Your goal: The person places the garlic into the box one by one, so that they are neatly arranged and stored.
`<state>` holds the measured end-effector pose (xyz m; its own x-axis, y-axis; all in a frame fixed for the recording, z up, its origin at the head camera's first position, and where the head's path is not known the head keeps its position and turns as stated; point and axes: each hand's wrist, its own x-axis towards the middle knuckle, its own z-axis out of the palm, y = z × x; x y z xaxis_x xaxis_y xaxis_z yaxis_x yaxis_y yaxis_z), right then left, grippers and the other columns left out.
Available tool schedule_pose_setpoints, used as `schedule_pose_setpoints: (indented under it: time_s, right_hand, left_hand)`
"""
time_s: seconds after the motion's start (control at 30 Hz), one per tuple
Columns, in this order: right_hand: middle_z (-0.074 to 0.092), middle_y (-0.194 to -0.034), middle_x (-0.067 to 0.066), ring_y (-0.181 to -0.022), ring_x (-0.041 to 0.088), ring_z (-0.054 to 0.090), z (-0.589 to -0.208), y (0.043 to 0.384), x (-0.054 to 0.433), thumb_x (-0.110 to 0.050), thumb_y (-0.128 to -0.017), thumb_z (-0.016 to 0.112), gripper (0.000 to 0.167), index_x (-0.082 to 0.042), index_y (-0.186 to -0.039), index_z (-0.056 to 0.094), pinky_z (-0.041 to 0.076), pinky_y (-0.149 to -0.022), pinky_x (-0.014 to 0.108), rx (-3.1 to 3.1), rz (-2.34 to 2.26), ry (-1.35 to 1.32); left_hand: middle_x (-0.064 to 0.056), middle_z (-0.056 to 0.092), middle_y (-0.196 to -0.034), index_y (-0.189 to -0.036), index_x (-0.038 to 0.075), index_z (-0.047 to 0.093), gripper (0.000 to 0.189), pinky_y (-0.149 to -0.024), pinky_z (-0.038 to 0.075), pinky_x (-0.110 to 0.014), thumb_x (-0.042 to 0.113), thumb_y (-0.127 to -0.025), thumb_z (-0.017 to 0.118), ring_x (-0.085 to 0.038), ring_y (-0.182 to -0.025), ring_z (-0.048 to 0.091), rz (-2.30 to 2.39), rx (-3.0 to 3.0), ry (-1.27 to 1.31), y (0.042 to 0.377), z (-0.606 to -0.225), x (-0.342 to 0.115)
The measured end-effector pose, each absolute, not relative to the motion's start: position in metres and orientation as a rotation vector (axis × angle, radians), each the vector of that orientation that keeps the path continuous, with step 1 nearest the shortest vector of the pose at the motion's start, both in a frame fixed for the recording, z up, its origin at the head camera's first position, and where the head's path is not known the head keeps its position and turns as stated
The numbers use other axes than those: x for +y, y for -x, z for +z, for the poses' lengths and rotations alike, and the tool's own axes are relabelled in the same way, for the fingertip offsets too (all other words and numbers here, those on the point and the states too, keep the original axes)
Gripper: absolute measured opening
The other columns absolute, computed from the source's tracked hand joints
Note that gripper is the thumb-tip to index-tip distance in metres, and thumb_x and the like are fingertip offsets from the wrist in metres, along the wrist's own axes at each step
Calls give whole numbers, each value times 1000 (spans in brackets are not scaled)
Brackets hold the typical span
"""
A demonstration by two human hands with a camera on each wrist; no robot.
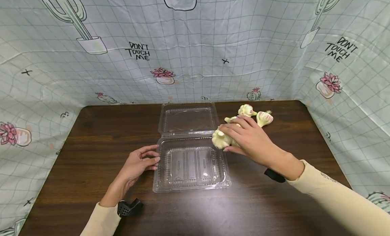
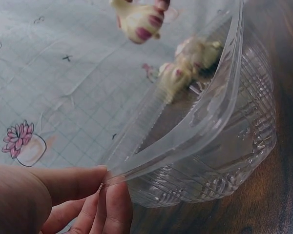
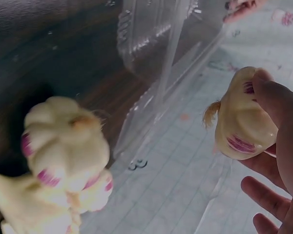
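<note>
A clear plastic clamshell container (image 1: 182,165) lies opened flat, its lid (image 1: 189,119) folded back. My left hand (image 1: 138,163) is at its left edge, and in the left wrist view the thumb and fingers pinch the rim (image 2: 185,151). My right hand (image 1: 254,141) grips a garlic bulb (image 1: 220,139) at the container's right edge. In the right wrist view this bulb (image 3: 244,117) has purple streaks and a tuft of roots, and it is lifted. Other bulbs lie beyond the right hand, such as one at the back (image 1: 246,110) and one with a stringy tip (image 1: 264,118); the hand partly hides others.
The dark wooden table (image 1: 115,134) reaches back to a printed curtain (image 1: 195,77) that closes in the rear and both sides. A black wrist camera (image 1: 129,208) sits on the left wrist, another (image 1: 274,175) on the right.
</note>
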<state>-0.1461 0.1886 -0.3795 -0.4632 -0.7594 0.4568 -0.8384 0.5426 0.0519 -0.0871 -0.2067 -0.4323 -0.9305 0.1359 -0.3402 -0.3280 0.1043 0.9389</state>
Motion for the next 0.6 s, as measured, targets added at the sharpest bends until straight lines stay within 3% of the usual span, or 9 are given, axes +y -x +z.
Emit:
schedule_pose_setpoints:
  time_s: [0.27, 0.6]
  right_hand:
    - [72, -130, 4, -121, 32, 62, -378, 153, 159, -44, -84, 87, 64, -9, -134, 68, 43, -115, 52, -2395, 125, -1362]
    - [74, -122, 2, -116, 28, 63, -384, 159, 121, -50, -86, 83, 63, -9, -133, 69, 45, -114, 47, -2390, 14, -1493]
  left_hand:
    - [-8, 65, -111, -153, -10, 45, 55, -74, 63, -23, -5, -102, 65, -8, -78, 69, 1887, 2055, 199, 88, -433, -207]
    - [-5, 65, -109, -153, -9, 45, 55, -74, 63, -22, -5, -102, 64, -8, -78, 68, 1890, 2053, 187, 88, -436, -208]
